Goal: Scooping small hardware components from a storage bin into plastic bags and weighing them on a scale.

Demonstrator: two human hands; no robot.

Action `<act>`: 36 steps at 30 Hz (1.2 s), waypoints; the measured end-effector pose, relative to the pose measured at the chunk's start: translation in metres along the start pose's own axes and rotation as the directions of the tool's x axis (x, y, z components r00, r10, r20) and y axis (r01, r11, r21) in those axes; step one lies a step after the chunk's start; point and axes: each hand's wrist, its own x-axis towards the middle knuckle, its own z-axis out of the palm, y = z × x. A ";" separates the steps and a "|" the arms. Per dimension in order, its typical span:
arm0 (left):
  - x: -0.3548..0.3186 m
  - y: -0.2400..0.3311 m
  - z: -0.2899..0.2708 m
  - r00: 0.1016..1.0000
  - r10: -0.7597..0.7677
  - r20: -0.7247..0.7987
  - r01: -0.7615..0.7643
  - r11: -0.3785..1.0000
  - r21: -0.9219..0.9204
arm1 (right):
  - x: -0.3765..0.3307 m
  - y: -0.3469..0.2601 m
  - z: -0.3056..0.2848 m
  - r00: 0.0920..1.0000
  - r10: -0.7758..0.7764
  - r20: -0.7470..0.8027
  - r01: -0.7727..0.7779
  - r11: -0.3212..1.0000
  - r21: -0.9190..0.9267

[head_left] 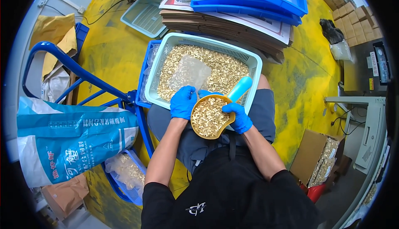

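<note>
In the middle of the frame the right hand (237,118) grips the full orange scoop (210,116) level over the lap so no brass pieces (208,116) spill, the left hand (183,101) closed on its rim just below the pale green basket (166,48)

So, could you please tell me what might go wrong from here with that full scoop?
The yellow scoop is heaped with small brass parts and partly over the lap, past the basket rim; a tilt could spill some. The left hand and right hand grip only its edges, so it might slip.
</note>
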 end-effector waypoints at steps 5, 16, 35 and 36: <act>-0.003 -0.001 -0.004 0.982 -0.190 0.004 0.188 0.965 -0.180 | -0.004 -0.007 0.015 0.997 -0.002 -0.083 -0.006 0.996 -0.093; -0.015 0.015 -0.010 0.985 -0.152 -0.082 0.118 0.941 -0.318 | 0.005 0.002 -0.006 0.978 -0.190 -0.087 0.188 0.982 -0.030; -0.010 0.025 -0.028 0.998 -0.066 -0.024 0.060 0.981 -0.186 | 0.013 0.006 -0.013 0.999 -0.033 0.041 0.027 0.989 0.145; -0.010 0.027 -0.029 0.998 -0.062 -0.019 0.057 0.981 -0.186 | 0.014 0.006 -0.012 0.999 -0.038 0.037 0.032 0.988 0.149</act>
